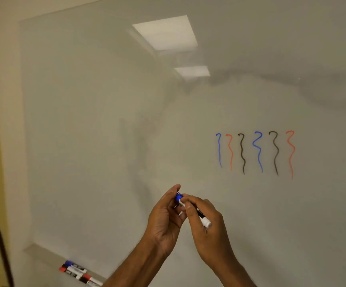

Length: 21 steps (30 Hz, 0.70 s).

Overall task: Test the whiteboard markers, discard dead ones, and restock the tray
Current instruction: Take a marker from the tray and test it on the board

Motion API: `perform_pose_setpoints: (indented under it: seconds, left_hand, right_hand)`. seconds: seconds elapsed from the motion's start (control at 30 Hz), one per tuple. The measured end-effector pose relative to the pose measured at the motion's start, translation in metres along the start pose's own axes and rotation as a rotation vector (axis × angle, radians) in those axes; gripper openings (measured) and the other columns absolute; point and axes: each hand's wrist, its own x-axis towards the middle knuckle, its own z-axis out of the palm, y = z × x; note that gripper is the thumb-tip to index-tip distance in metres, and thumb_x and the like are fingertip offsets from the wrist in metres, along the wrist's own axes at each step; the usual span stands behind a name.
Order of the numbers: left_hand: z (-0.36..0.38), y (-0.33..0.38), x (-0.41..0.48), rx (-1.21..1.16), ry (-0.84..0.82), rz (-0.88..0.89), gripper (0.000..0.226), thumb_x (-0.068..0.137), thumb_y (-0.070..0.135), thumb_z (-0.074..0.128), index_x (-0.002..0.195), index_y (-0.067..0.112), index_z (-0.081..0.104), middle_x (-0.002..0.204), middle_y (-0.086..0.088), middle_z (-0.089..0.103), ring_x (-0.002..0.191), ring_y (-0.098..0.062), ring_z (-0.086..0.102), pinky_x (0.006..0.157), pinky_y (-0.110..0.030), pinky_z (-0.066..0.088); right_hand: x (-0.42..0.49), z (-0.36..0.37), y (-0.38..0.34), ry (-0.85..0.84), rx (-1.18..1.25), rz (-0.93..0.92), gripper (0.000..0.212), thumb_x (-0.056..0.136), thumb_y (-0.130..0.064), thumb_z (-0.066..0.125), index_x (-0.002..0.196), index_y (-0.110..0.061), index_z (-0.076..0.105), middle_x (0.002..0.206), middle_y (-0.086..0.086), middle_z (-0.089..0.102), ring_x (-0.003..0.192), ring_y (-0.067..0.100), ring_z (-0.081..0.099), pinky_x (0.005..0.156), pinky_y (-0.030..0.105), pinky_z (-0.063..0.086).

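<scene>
here, a blue whiteboard marker point(203, 218) is held up in front of the whiteboard point(106, 121), below and to the left of the test lines, and as far as can be judged it is clear of the board's surface. its white barrel is gripped in the curled fingers of the right hand point(209, 224), with the rear end sticking out to the lower right. its blue cap point(178, 197) is pinched between the thumb and fingertips of the left hand point(164, 216). whether the cap is being pulled off or pushed back on cannot be told. either way, the force is best applied straight along the barrel, with the barrel held firm and the cap not levered sideways. if the cap is coming off, it is best kept in the left hand so that it returns to the same marker. if it is going on, it should be pressed fully home so the tip is not left to dry. six squiggles point(257, 152) in blue, red and black stand side by side on the board, and the two leftmost look thinner. any new stroke would be best placed in the bare space just beside them for comparison. the tray point(44, 254) sits well apart at the lower left, and several capped markers point(77, 271) lie in it side by side.
</scene>
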Motion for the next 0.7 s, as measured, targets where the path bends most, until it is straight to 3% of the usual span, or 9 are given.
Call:
perform_pose_setpoints:
  seconds: [0.13,0.4,0.57,0.7]
  left_hand:
    - [-0.027,-0.005,-0.008,-0.007,0.091,0.017,0.027,0.089,0.016,0.073,0.112,0.002,0.075,0.089,-0.017,0.068,0.083,-0.028,0.068,0.07,-0.039,0.062]
    - [-0.118,0.003,-0.005,0.166,0.229,0.075,0.025,0.101,0.018,0.058,0.118,0.005,0.072,0.095,-0.017,0.074,0.084,-0.026,0.073,0.083,-0.042,0.06]
    - [-0.201,0.02,0.014,0.403,0.339,0.105,0.025,0.105,0.019,0.05,0.119,0.009,0.068,0.105,-0.019,0.076,0.1,-0.033,0.074,0.091,-0.04,0.059]
    - [-0.269,0.025,0.035,0.578,0.39,0.058,0.024,0.105,0.021,0.052,0.119,0.011,0.068,0.099,-0.012,0.078,0.098,-0.029,0.075,0.095,-0.043,0.058]
  right_hand:
    - [-0.019,0.019,0.019,-0.061,0.04,-0.001,0.019,0.093,-0.039,0.052,0.107,-0.051,0.059,0.102,-0.017,0.067,0.103,0.003,0.064,0.081,0.009,0.05]
    - [-0.051,0.069,0.052,-0.232,0.11,0.152,0.018,0.092,-0.033,0.065,0.109,-0.041,0.065,0.102,-0.031,0.068,0.102,-0.004,0.065,0.079,0.007,0.05]
    - [-0.078,0.125,0.101,-0.267,-0.111,0.21,0.017,0.09,-0.032,0.069,0.107,-0.033,0.069,0.094,-0.024,0.069,0.092,0.003,0.067,0.079,0.017,0.057]
    - [-0.094,0.181,0.137,-0.325,-0.294,0.27,0.024,0.092,-0.031,0.068,0.115,-0.027,0.068,0.105,-0.021,0.066,0.09,0.005,0.064,0.076,0.005,0.045]
